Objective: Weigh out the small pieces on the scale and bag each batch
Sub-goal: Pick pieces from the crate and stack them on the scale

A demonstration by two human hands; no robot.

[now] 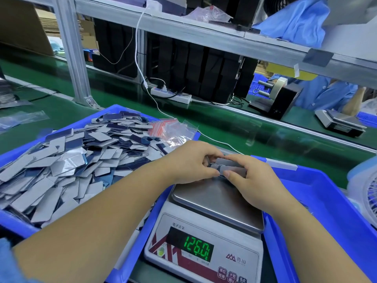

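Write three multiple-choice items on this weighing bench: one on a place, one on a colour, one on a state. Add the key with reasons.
1. Where does the heap of small pieces lie?
A. in the blue tray left of the scale
B. on the upper shelf
C. on the scale's pan

2. What colour are the digits on the scale?
A. red
B. green
C. white

3. What are the left hand and right hand doing?
A. resting flat
B. both holding one stack of pieces above the pan
C. pressing buttons

Key: A, the heap fills the left tray; B, the display glows green; B, both hands' fingers close round the stack.

left hand, right hand, fingers curled, pinching
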